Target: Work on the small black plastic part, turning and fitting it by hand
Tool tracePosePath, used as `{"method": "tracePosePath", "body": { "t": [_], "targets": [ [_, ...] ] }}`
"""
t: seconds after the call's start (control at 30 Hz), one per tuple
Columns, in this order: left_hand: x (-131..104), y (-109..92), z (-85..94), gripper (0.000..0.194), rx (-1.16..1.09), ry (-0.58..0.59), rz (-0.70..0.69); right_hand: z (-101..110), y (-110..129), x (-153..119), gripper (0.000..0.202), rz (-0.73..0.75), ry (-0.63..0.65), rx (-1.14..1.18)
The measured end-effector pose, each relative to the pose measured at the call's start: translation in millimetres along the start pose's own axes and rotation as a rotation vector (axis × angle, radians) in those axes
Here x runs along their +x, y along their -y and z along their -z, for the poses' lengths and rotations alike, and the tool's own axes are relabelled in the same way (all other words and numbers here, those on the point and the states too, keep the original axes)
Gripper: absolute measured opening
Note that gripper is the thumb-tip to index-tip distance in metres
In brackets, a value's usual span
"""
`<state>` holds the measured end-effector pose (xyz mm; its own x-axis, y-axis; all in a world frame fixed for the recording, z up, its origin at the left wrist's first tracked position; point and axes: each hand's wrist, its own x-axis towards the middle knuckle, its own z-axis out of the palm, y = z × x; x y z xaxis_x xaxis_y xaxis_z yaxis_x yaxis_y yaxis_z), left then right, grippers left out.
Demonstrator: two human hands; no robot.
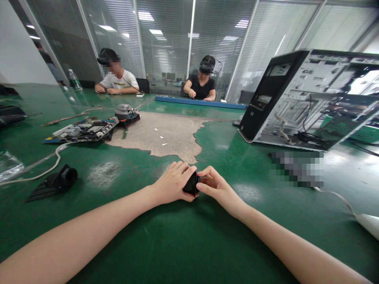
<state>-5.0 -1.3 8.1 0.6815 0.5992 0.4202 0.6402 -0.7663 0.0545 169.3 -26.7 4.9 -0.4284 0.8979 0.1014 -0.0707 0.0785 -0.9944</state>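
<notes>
At your left edge, clear plastic (11, 163) lies on the green table (142, 244) beside a pale cable (55, 161). Just right of it sits a black duct (63, 178) with a round mouth, on the near side. Far left stands a bottle (75, 81). Farther in than the duct, a motherboard (85, 129) lies tilted, its right end close to a cooler (126, 112). Beyond them, a person in a white shirt (121, 81) sits with both hands on the table. Right of the motherboard, a tan patch (174, 134) with a jagged edge carries small white scraps (162, 137).

Near the middle, your left hand (173, 183) is curled around a black part (191, 185), thumb over its top. Your right hand (217, 185) is nearly closed, thumb and fingers pinching the part's right side. Far beyond, a person in black (203, 85) sits behind a long blue strip (201, 101).

To your right, a blurred-out item (296, 167) lies in front of an open computer case (308, 102), and a white object (368, 225) sits at the near right edge.
</notes>
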Motion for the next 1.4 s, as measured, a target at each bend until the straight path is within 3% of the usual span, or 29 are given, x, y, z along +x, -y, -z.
{"method": "tracePosePath", "body": {
  "t": [0.2, 0.4, 0.6, 0.93, 1.17, 1.4],
  "targets": [
    [0.4, -0.3, 0.1, 0.055, -0.004, 0.003, 0.006, 0.9, -0.5, 1.0, 0.029, -0.012, -0.04, -0.078],
    [0.4, -0.6, 0.8, 0.056, 0.009, 0.024, 0.002, 0.6, 3.0, 0.1, 0.037, -0.008, 0.016, -0.008],
    [0.5, -0.1, -0.5, 0.052, -0.025, -0.011, 0.008, -1.4, 1.8, 0.0, 0.026, -0.005, -0.012, 0.002],
    [0.6, -0.3, 0.6, 0.053, -0.013, 0.006, 0.004, 0.8, 1.3, 1.0, 0.036, -0.003, 0.012, -0.023],
    [0.9, -0.1, -2.8, 0.051, -0.032, -0.025, 0.006, -1.3, 2.9, -0.2, 0.027, -0.011, 0.002, 0.013],
    [1.6, -0.2, -1.6, 0.052, -0.035, -0.013, 0.011, 1.4, -0.2, 1.3, 0.033, -0.027, -0.019, -0.024]
  ]
}}
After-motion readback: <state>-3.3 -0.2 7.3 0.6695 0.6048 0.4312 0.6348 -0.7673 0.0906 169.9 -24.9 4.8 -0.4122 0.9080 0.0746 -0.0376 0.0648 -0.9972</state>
